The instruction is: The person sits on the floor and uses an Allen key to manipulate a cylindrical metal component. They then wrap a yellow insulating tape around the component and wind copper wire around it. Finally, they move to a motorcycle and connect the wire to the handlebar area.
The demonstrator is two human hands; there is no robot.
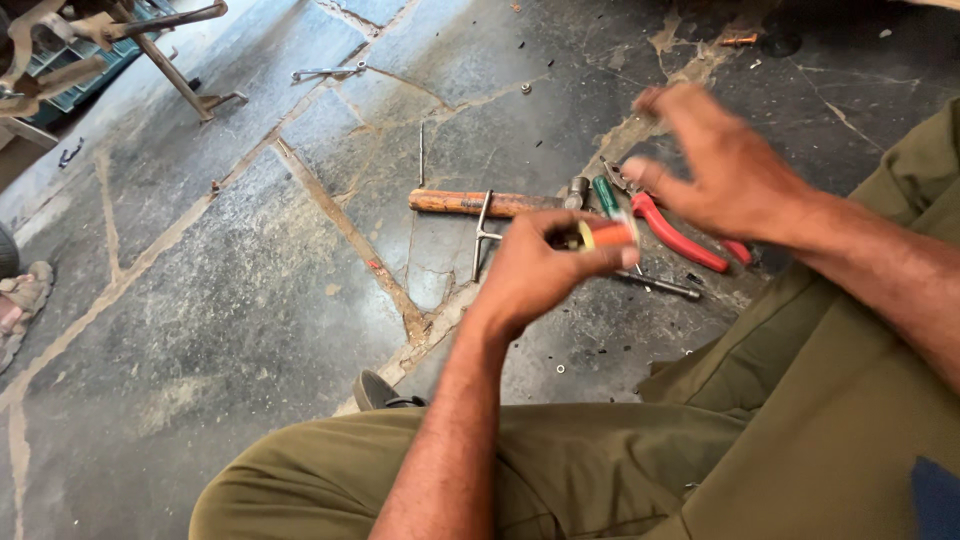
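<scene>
My left hand (545, 265) is closed around a small orange and yellow cylindrical part (605, 236), held above the stone floor. My right hand (715, 165) hovers just beyond it, fingers spread and blurred, holding nothing. Under the hands lie a wooden-handled hammer (480, 203), red-handled pliers (680, 238), a green-handled screwdriver (606, 196) and a metal T-shaped wrench (482, 232).
My olive-trousered legs (620, 460) fill the lower frame, with a dark shoe (378, 390) on the floor. A spanner (325, 71) lies farther off at the top, near a metal stand (190, 95). Another person's sandalled foot (20, 305) shows at the left edge. Small washers and screws are scattered on the cracked slabs.
</scene>
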